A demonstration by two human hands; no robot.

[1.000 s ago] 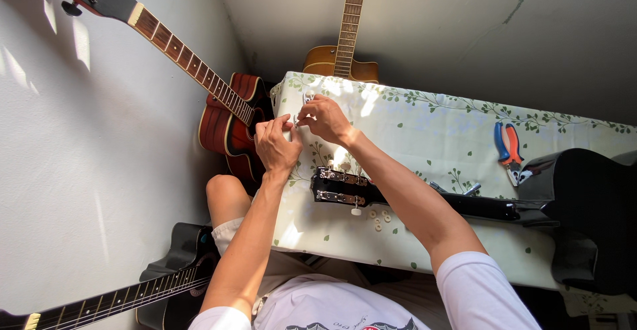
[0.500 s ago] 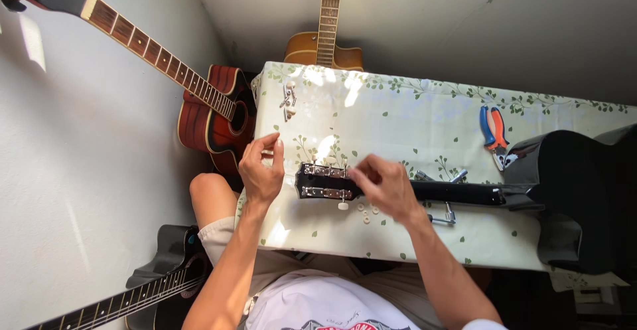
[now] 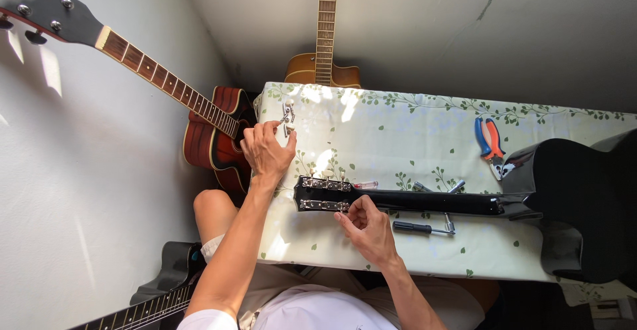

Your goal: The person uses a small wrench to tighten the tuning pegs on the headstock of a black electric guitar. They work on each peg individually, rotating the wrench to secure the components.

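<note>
While the black guitar (image 3: pixel 464 203) lies face down across the table (image 3: pixel 398 131), its headstock (image 3: pixel 323 194) sits just left of my right hand (image 3: pixel 371 229), whose fingertips pinch at the near tuner strip. My left hand (image 3: pixel 265 151) reaches farther left, forearm stretched out, fingers curled around small metal tuner parts (image 3: pixel 288 115) near the table's far-left corner. Pliers (image 3: pixel 489 139) lie far right.

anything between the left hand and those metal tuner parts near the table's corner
Nothing visible. The left hand is already at the small metal tuner parts on the tablecloth, fingertips touching or almost touching them. The black guitar's headstock lies nearer the person, under the right hand, off that path.
</note>
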